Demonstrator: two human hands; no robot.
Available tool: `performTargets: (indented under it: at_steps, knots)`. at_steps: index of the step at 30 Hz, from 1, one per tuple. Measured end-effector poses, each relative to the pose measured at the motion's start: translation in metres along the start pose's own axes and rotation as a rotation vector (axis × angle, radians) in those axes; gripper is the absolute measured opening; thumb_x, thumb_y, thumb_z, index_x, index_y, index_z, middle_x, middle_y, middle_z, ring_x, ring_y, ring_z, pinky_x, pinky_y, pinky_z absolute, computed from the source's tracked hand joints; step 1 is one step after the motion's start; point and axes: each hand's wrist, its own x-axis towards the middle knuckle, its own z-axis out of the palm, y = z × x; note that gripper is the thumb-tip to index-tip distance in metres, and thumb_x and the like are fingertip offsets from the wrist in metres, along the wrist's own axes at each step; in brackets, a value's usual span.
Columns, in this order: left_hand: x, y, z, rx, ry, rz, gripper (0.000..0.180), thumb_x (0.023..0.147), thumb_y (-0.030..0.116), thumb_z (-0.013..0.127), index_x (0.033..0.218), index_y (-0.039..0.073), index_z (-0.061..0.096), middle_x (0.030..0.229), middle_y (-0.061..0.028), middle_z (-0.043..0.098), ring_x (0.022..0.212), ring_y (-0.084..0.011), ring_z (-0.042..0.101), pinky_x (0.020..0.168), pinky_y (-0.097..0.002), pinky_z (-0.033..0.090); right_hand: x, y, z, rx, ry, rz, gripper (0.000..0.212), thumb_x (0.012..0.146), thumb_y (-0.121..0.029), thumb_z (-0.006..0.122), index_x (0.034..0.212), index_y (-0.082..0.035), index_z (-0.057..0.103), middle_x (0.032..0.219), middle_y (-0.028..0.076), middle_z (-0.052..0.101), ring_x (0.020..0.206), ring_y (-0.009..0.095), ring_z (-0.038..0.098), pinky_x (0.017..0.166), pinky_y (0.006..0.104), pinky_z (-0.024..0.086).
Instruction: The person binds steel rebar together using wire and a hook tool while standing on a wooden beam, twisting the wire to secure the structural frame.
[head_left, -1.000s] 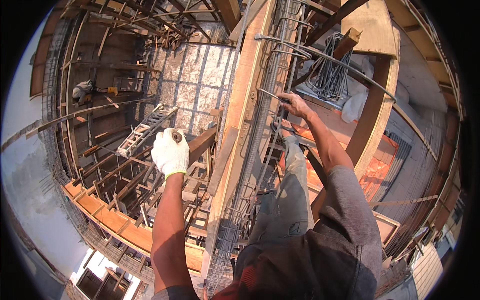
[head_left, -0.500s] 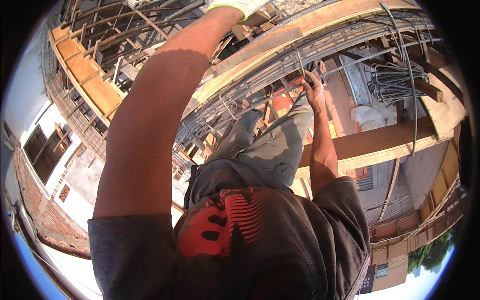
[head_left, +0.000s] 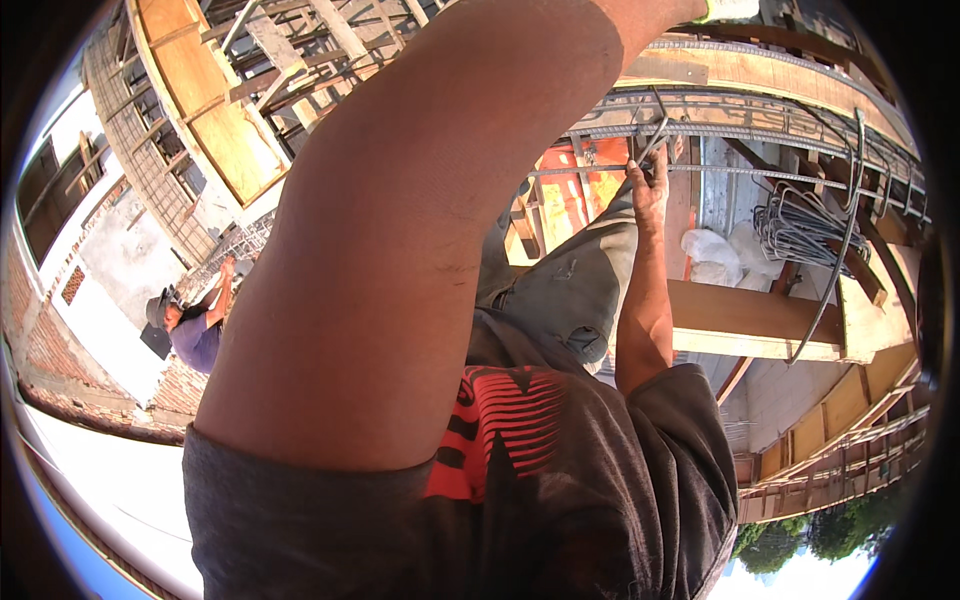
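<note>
My left arm reaches far forward across the view. Only the cuff and edge of its pale glove (head_left: 732, 10) show at the top edge; the fingers are out of sight. My bare right hand (head_left: 650, 188) is closed on a thin bent steel rod (head_left: 655, 135), held upright beside the long ribbed rebars (head_left: 740, 130). These rebars run along a wooden formwork board (head_left: 800, 78) beyond my knees. A single ribbed bar (head_left: 720, 170) passes close to my right fingers.
At right lies a bundle of bent steel stirrups (head_left: 805, 232), near a white plastic bag (head_left: 712, 255) and a wooden beam form (head_left: 745, 315). A bent bar (head_left: 848, 235) hangs there. Another person (head_left: 195, 335) works at far left, below a plywood form (head_left: 215, 110).
My left arm has swung right and forward, carrying the glove toward the upper right. My right hand keeps hold of the rod. My view has shifted, and another person now shows at left.
</note>
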Motion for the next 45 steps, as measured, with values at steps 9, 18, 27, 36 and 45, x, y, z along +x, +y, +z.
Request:
performTargets:
  at_steps: [9,18,27,36,45]
  knots:
    - [-0.03,-0.042,0.023,-0.382,0.676,0.223,0.016,0.089,0.024,0.066,0.093,0.01,0.071,0.095,-0.015,0.066,0.093,-0.0317,0.066,0.08,-0.0462,0.052,-0.003,-0.102,0.004,-1.097,0.272,-0.315,0.06,0.089,-0.033,0.071,0.141,-0.006,0.055,0.11,0.025,0.072,0.103,0.042,0.069,0.088,0.0498,0.055]
    - [-0.274,-0.138,0.052,-0.699,0.966,-0.229,0.01,0.089,0.005,0.075,0.098,0.006,0.072,0.09,-0.0072,0.069,0.079,-0.0197,0.065,0.073,-0.0283,0.052,0.042,-0.066,0.036,-0.891,0.311,-0.376,0.043,0.084,-0.012,0.073,0.127,-0.009,0.068,0.112,0.021,0.067,0.104,0.04,0.066,0.092,0.0461,0.054]
    - [-0.536,-0.089,0.217,-0.633,-0.395,-0.928,0.024,0.086,0.03,0.075,0.104,0.014,0.068,0.105,-0.0149,0.063,0.093,-0.0381,0.068,0.081,-0.0492,0.054,0.021,-0.064,0.107,-0.926,0.002,-0.358,0.039,0.085,-0.009,0.068,0.124,-0.01,0.069,0.112,0.022,0.069,0.101,0.042,0.065,0.091,0.0505,0.052]
    - [-0.547,-0.049,0.294,-0.474,-0.413,-0.987,0.024,0.089,0.031,0.068,0.106,0.014,0.07,0.106,-0.0195,0.062,0.091,-0.0387,0.069,0.078,-0.0491,0.057,0.021,-0.046,0.126,-1.081,0.046,-0.437,0.036,0.082,-0.023,0.073,0.118,-0.016,0.074,0.099,0.009,0.075,0.097,0.031,0.07,0.087,0.0439,0.052]
    - [-0.546,-0.057,0.313,-0.433,-0.342,-0.98,0.021,0.087,0.031,0.069,0.096,0.012,0.07,0.098,-0.0165,0.064,0.087,-0.0378,0.069,0.075,-0.0492,0.057,0.021,-0.046,0.137,-0.999,-0.05,-0.354,0.033,0.08,-0.025,0.076,0.109,-0.012,0.075,0.094,0.012,0.077,0.088,0.033,0.073,0.079,0.0414,0.055]
